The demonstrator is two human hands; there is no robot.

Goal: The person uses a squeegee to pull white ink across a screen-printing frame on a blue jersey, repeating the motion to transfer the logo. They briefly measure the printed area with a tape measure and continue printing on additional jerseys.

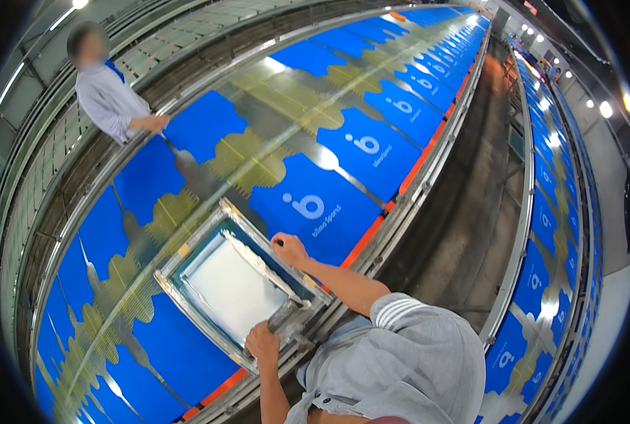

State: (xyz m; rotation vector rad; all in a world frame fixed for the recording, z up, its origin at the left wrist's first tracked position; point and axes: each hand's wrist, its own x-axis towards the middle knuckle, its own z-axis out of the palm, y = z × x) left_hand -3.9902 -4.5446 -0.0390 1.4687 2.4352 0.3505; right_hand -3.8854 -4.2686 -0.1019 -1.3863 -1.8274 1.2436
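A screen printing frame (pixel 168 287) lies tilted across the near edge of the long table. Inside its rim, white ink (pixel 223 286) covers much of the screen, with a thick ridge of it along the right side. My left hand (pixel 262 344) is closed on the near corner of the frame. On the frame's right edge rests my right hand (pixel 288 250), fingers curled closed around it, a small dark spot showing at the fist. Just beyond, a blue fabric panel (pixel 280 187) carries a white printed mark.
The long table (pixel 258 166) holds rows of blue panels, with an orange-red strip (pixel 417 159) along its near edge. Across it stands a person (pixel 110 99), one hand at the far rail. A second table (pixel 541 184) with printed blue panels runs along the right, beyond an aisle (pixel 463 191).
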